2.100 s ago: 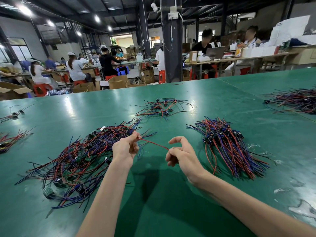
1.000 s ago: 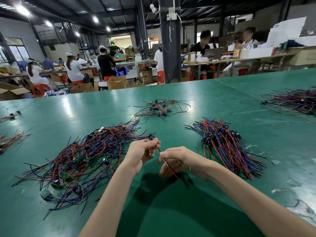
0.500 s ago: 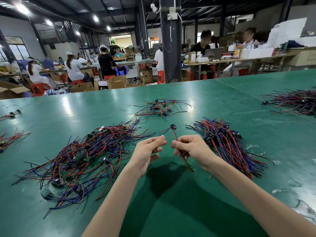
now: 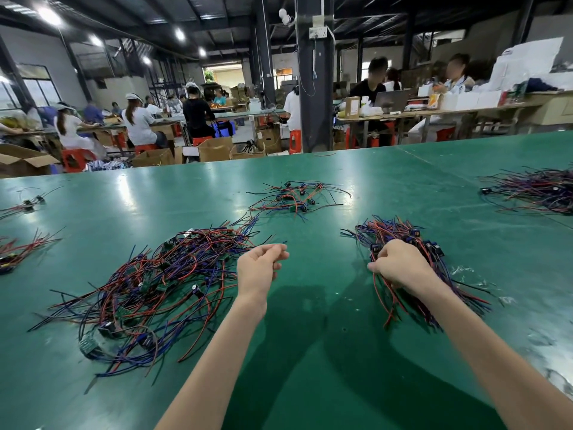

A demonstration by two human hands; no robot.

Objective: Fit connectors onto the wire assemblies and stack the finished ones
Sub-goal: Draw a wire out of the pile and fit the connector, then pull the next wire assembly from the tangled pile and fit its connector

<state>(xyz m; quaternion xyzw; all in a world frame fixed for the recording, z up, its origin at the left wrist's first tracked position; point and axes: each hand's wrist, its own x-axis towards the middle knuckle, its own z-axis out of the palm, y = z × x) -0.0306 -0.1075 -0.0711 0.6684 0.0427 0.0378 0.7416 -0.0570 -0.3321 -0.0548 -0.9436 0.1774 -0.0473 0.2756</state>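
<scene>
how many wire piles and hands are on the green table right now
wire piles: 6
hands, left hand and right hand: 2
total: 8

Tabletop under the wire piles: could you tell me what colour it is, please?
The tabletop is glossy green; head view.

Illumination is overhead: round ceiling lamps (image 4: 49, 15) at upper left, overexposed. The glossy green table (image 4: 403, 181) returns pale glare streaks at centre left. Soft shadows of the forearms fall on it. Distant workers (image 4: 136, 122) and the wire assemblies (image 4: 539, 190) at the right edge render soft. Wide-angle distortion bends edge lines.
</scene>
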